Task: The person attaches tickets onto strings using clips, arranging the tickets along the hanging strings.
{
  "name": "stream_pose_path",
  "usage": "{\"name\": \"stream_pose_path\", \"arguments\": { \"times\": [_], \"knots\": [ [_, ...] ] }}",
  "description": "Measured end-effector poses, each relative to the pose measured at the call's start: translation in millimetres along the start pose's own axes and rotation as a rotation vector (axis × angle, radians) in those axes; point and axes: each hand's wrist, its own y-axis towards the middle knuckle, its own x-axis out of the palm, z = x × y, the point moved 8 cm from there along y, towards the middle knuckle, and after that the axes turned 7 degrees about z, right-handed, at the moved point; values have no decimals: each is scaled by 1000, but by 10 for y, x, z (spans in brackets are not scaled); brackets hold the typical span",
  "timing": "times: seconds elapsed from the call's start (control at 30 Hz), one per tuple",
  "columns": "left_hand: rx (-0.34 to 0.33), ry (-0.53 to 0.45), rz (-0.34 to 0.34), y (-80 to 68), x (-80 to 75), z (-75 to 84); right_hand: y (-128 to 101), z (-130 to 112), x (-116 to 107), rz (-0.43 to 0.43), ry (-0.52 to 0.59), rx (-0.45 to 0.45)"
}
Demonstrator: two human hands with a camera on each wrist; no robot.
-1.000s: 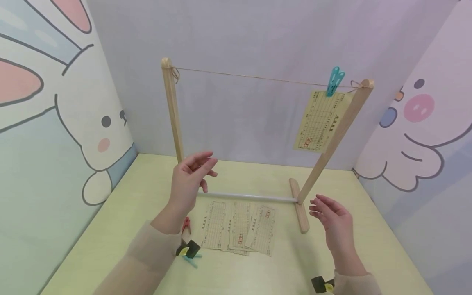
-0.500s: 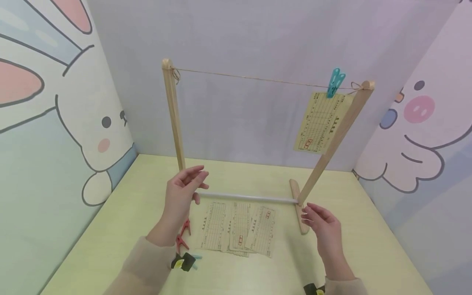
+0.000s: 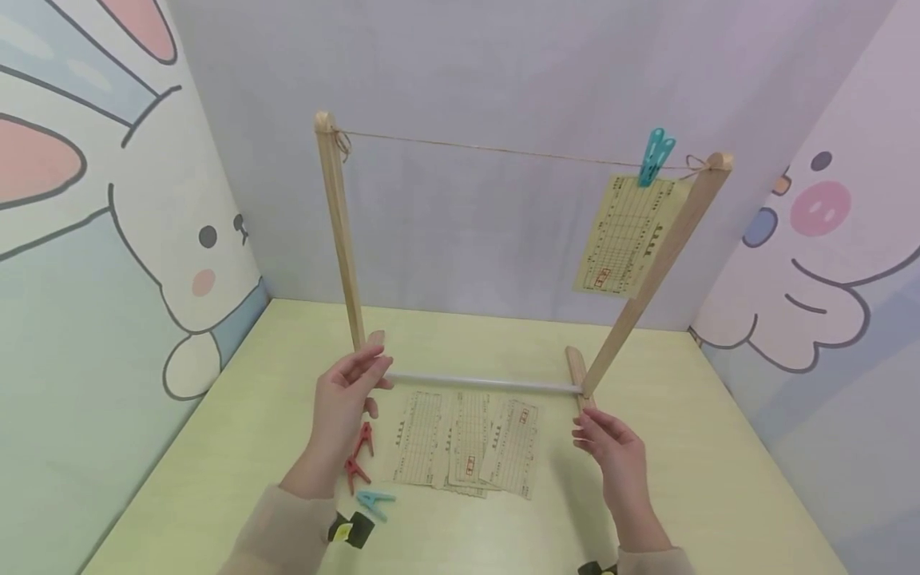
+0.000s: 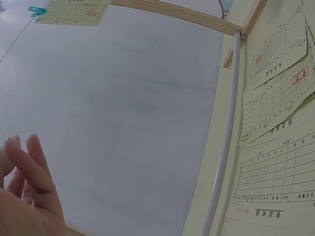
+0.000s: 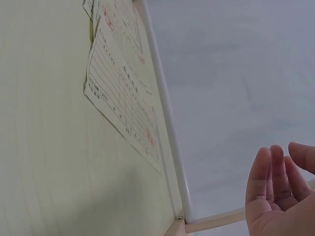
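Head view shows your left hand (image 3: 343, 393) in the lower middle of the frame, fingers relaxed and apart, hovering just beside the foot of the left wooden post (image 3: 339, 216) where the white crossbar (image 3: 483, 383) meets it; whether the fingertips touch the post cannot be told. Your right hand (image 3: 606, 447) sits lower right, fingers likewise loose and holding nothing, close to the base of the right post (image 3: 657, 259) and its wooden foot (image 3: 575, 366). The two hands flank the stand at its lower corners, a placing that looks suited to steadying or shifting the frame from both ends. The string (image 3: 503, 150) runs taut between the post tops, and one card (image 3: 624, 236) hangs from it in the upper right, pinned by a teal clip (image 3: 655, 156) so it dangles flat. On the counter (image 3: 216, 447), the loose cards (image 3: 467, 441) lie fanned and overlapping just in front of the crossbar, between your hands. The red clips (image 3: 358, 457) and a teal clip on the counter (image 3: 375, 502) lie by your left wrist, near the cards.
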Motion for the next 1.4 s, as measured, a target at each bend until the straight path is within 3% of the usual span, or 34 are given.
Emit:
{"name": "stream_pose_path", "arguments": {
  "times": [0.53,0.9,1.4],
  "knots": [
    [-115,105,62,12,-279,-465,6,255,84,16,-131,20],
    [-222,251,93,-5,-475,-746,50,436,94,3,-206,48],
    [-238,352,102,-36,-618,-953,103,587,208,-91,-431,63]
  ]
}}
